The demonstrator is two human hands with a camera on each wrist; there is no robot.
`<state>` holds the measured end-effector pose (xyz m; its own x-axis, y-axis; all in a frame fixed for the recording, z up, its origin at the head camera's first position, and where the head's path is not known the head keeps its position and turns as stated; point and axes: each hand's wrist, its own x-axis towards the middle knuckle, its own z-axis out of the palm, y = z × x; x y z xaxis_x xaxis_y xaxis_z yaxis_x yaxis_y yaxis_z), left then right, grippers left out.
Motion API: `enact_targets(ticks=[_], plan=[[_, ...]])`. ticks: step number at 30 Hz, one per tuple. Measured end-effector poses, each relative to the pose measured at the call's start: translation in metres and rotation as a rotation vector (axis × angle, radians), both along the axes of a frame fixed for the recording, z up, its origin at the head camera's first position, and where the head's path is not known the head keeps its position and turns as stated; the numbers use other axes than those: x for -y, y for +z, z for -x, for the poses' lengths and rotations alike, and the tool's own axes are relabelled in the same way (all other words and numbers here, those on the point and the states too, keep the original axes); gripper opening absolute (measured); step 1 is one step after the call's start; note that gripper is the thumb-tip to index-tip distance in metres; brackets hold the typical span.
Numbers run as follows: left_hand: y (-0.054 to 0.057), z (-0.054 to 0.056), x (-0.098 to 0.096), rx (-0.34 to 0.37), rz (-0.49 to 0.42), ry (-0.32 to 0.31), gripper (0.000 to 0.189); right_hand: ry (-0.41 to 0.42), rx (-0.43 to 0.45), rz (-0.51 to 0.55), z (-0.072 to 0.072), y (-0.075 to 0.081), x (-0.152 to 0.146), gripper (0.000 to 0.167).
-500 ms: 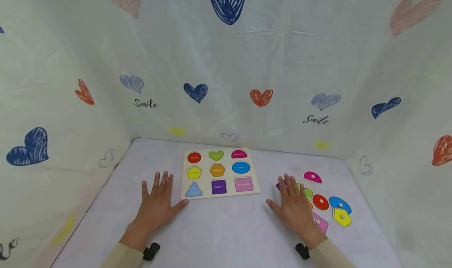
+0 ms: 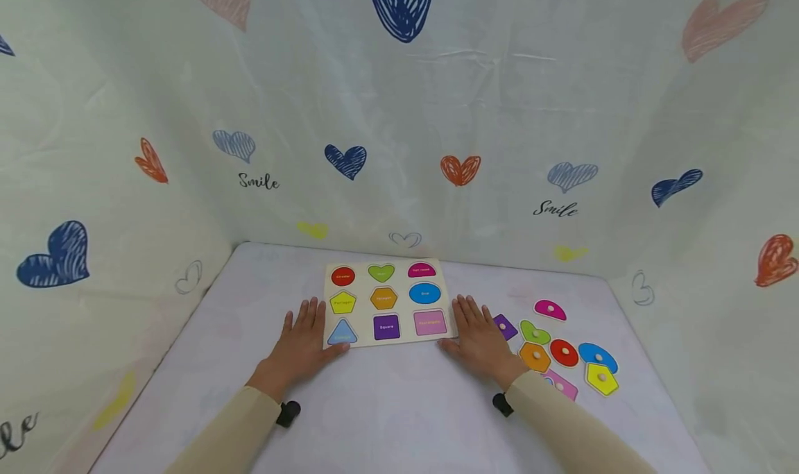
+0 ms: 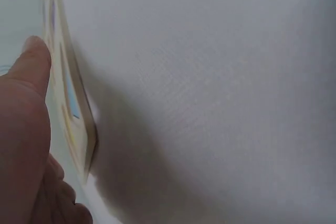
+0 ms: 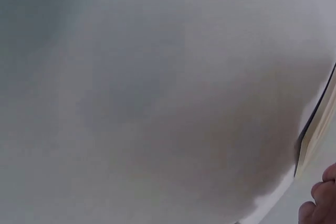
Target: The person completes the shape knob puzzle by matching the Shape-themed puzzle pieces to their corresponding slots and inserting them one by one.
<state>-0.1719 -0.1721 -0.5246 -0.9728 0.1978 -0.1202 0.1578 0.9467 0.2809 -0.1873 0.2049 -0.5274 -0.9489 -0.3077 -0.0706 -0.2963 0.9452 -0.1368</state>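
A wooden shape puzzle board (image 2: 404, 337) lies flat on the table, with several coloured printed shapes and labels on it. At its left edge is my left hand (image 2: 298, 349), fingers straight and thumb by the lower left corner. Along the right edge lies my right hand (image 2: 482, 342), its fingers also straight and its thumb by the lower right corner. Neither hand grips anything. In the left wrist view the board's corner (image 3: 90, 140) shows beside the thumb (image 3: 34, 61). Only some fingertips (image 4: 320, 203) and the board's edge (image 4: 314, 135) appear in the right wrist view.
Loose knobbed pieces lie to the right: a purple square (image 2: 505, 326), green heart (image 2: 532, 332), orange hexagon (image 2: 534, 355), red circle (image 2: 564, 353), blue oval (image 2: 597, 356), yellow pentagon (image 2: 601, 379), pink rectangle (image 2: 564, 388) and magenta half round (image 2: 550, 309). A heart-printed curtain (image 2: 399, 99) surrounds the table.
Both hands have moved inward to the board's sides, the left hand going right and the right hand going left off the loose pieces. More of those pieces show now.
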Motion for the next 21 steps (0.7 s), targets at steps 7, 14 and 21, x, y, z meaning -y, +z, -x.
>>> enact_targets(ticks=[7, 14, 21], plan=[[0.004, 0.007, -0.005, 0.09, -0.002, -0.039, 0.109, 0.032, 0.103, -0.068, 0.007, -0.002, 0.012, 0.088], [0.01, 0.008, -0.003, 0.106, 0.029, -0.055, 0.107, 0.036, 0.145, -0.049, 0.003, 0.003, 0.019, 0.085], [0.011, 0.011, -0.004, 0.115, 0.063, -0.114, 0.1, 0.003, 0.146, -0.017, -0.011, 0.002, 0.014, 0.085]])
